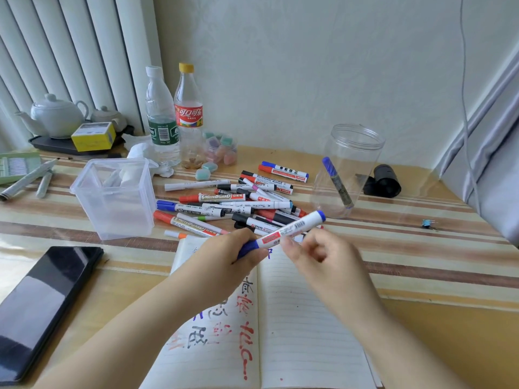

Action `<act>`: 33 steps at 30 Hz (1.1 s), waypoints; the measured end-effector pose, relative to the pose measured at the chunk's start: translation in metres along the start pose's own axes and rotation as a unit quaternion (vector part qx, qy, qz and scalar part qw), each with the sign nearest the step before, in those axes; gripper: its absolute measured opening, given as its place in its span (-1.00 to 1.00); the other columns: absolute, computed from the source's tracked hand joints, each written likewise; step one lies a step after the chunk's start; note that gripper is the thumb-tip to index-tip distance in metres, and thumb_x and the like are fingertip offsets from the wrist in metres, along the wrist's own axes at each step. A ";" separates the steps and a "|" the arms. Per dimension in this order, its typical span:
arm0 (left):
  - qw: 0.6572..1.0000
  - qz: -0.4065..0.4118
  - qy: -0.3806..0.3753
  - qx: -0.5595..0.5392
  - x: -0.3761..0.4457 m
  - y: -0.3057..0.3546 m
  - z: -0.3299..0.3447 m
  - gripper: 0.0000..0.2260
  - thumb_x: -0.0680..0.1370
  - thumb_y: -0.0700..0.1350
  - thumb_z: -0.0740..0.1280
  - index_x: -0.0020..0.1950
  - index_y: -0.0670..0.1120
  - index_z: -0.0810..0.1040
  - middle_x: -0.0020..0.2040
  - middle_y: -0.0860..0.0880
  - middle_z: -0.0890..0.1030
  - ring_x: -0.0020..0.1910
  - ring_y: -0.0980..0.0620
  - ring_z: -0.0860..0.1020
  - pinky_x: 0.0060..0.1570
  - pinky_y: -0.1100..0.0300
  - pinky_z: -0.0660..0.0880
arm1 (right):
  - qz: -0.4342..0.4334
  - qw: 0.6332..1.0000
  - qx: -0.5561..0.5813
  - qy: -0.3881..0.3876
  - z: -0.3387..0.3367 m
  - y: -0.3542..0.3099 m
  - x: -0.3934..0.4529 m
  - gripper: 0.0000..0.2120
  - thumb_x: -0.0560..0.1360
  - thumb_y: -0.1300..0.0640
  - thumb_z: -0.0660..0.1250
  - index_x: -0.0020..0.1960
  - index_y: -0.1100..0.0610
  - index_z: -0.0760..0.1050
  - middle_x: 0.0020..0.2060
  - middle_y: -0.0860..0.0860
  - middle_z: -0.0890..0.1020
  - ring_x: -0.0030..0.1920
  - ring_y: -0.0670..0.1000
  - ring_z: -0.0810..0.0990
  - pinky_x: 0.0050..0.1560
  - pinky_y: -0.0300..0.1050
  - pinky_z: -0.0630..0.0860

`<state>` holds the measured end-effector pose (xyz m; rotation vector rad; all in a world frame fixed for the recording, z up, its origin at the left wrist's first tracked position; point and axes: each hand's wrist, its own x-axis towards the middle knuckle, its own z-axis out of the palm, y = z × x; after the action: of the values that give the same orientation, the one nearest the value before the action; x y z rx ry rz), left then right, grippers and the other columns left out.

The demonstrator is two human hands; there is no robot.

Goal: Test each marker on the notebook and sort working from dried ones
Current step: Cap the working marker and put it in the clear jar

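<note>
The blue marker (289,230) slants up-right above the notebook (295,318), both hands' fingers (289,244) pinching it.

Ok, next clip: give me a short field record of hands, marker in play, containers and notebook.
left hand: grips the cap end of the blue whiteboard marker
right hand: pinches the marker barrel
round jar: holds one blue marker
square tub: no markers visible inside
pile: loose markers behind the notebook
notebook: open; red, blue and black test marks on its left page
</note>
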<state>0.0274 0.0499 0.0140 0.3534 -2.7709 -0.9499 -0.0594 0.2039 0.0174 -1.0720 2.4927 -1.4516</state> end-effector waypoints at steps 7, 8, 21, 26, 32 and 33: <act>0.993 0.057 -0.093 0.054 0.005 -0.005 0.012 -0.79 0.57 0.11 0.15 -0.01 0.01 0.45 -0.17 0.04 0.58 -0.19 0.01 0.54 -0.14 0.07 0.50 | -0.320 0.845 -0.427 -0.020 0.012 0.017 0.012 -0.65 0.45 -0.06 0.11 -0.05 0.12 0.58 -0.27 -0.03 0.59 -0.24 0.01 0.59 -0.26 -0.12 0.51; 0.991 0.073 -0.099 0.050 0.005 -0.006 0.012 -0.76 0.57 0.12 0.15 0.02 -0.01 0.47 -0.15 0.02 0.60 -0.18 -0.01 0.55 -0.13 0.03 0.50 | -0.331 0.838 -0.433 -0.025 0.015 0.019 0.013 -0.65 0.49 0.00 0.07 -0.10 0.12 0.59 -0.35 -0.05 0.58 -0.35 -0.02 0.59 -0.42 -0.17 0.46; 0.982 0.097 -0.161 -0.001 0.003 -0.020 0.004 -0.69 0.56 0.10 0.12 -0.13 -0.10 0.48 -0.37 0.02 0.42 -0.41 0.12 0.32 -0.37 0.32 0.28 | -0.336 0.811 -0.472 -0.086 0.017 0.014 0.010 -0.47 0.45 -0.15 0.02 0.12 0.08 0.63 -0.65 -0.04 0.45 -0.69 0.02 0.40 -0.55 -0.27 0.06; 0.984 0.072 -0.159 0.025 0.004 -0.020 0.002 -0.76 0.57 0.09 0.16 -0.22 -0.01 0.40 -0.38 0.07 0.38 -0.41 0.14 0.32 -0.35 0.32 0.28 | -0.285 0.816 -0.492 -0.105 0.017 0.008 0.012 -0.38 0.50 -0.25 0.00 0.37 0.10 0.43 -0.38 -0.04 0.62 -0.42 0.02 0.60 -0.45 -0.20 0.19; 0.994 -0.002 -0.064 0.094 0.000 -0.028 -0.021 -0.75 0.49 0.19 0.22 -0.02 0.04 0.38 -0.27 0.10 0.48 -0.33 0.17 0.45 -0.33 0.32 0.37 | 0.005 0.932 -0.284 -0.224 -0.034 -0.007 0.013 -0.40 0.56 -0.15 0.07 0.50 -0.13 -0.11 0.16 -0.10 0.51 0.12 -0.08 0.48 0.10 -0.07 0.43; 0.994 0.003 -0.041 0.105 -0.002 -0.026 -0.022 -0.78 0.50 0.17 0.23 -0.03 0.05 0.37 -0.28 0.11 0.48 -0.34 0.17 0.46 -0.34 0.32 0.37 | 0.051 0.952 -0.196 -0.229 -0.041 -0.005 0.014 -0.46 0.57 -0.06 0.06 0.47 -0.20 -0.09 0.19 -0.13 0.50 0.08 -0.15 0.47 0.10 -0.11 0.41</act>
<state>0.0388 0.0177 0.0144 0.3420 -2.9539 -0.6875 -0.0825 0.2242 0.0478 -1.1470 2.4795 -0.5931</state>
